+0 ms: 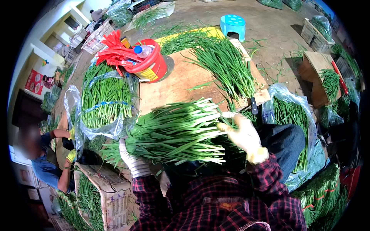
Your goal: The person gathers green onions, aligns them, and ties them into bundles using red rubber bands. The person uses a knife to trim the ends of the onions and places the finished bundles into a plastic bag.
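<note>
A large loose bunch of garlic chives (176, 132) lies sideways in front of me, with its pale stem ends to the right and its green leaves to the left. My left hand (134, 161), in a striped glove, grips it from below near the leaf end. At the stem ends is my right hand (245, 135), in a whitish glove, thumb and finger spread against the stems. Some green strands show between those fingers; whether they are pinched is unclear. Beyond the bunch, a wooden board (173, 75) bears a second pile of chives (225, 69). A black-handled knife (254, 105) rests at its right edge.
On the board's left stands a red bucket (157, 68) with red ties (111, 50) and a bottle (143, 51). Bagged chives (107, 98) sit left, more (289, 112) right. A co-worker (50, 158) is beside a crate (115, 199) at left. A blue stool (233, 26) stands behind.
</note>
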A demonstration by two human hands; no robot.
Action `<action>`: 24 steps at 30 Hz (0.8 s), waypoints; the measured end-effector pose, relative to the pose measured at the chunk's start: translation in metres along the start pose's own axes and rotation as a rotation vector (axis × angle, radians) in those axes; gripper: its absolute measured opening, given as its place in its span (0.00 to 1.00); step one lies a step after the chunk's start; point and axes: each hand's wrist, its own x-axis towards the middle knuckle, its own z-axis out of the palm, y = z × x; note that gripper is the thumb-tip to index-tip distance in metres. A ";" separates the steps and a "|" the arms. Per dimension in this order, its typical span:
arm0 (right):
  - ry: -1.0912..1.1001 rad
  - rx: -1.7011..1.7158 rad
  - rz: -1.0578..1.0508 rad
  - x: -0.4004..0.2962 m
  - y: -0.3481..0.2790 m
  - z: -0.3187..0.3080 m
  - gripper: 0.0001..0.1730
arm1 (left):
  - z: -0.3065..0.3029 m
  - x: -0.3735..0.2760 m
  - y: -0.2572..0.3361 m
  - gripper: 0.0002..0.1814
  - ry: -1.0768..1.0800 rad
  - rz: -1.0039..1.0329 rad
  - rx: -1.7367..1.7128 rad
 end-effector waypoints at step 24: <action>-0.068 0.499 -0.055 -0.045 0.023 0.016 0.12 | -0.058 0.002 0.011 0.16 -0.133 0.010 -0.242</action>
